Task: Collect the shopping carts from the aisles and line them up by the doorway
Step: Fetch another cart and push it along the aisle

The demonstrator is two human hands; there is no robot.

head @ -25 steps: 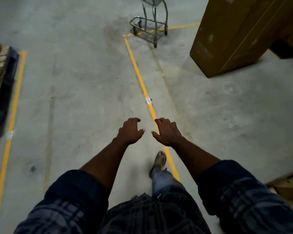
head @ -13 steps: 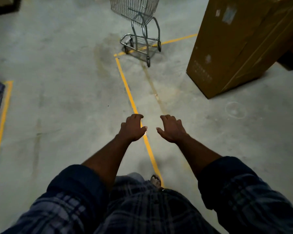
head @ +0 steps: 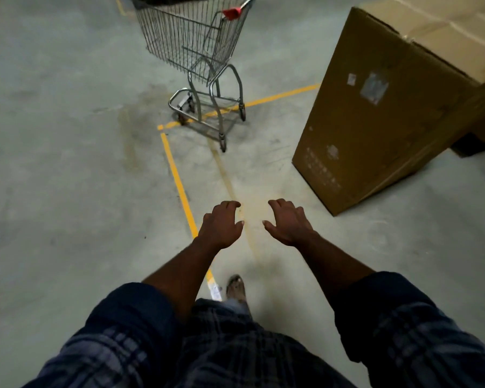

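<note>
Steps bring me closer: the shopping cart (head: 191, 46) looks bigger than a moment ago. Now I see its wire basket and the red end of its handle (head: 231, 13), not just the wheels. It stands ahead of me on the floor (head: 67, 163), right on the corner of the yellow line (head: 177, 180). A little white tag (head: 215, 291) sits on that line by my foot, too blurry to read.

My left hand (head: 221, 225) is held out in front, fingers loosely bent, holding nothing. My right hand (head: 287, 225) beside it is the same. Both are well apart from the cart. I think I am nearly there, but the cart is not yet grabbed.

On the right stands a big brown box (head: 375, 141), near the cart. It has small stickers (head: 374, 86) and faint print low down. I cannot read any of it.
</note>
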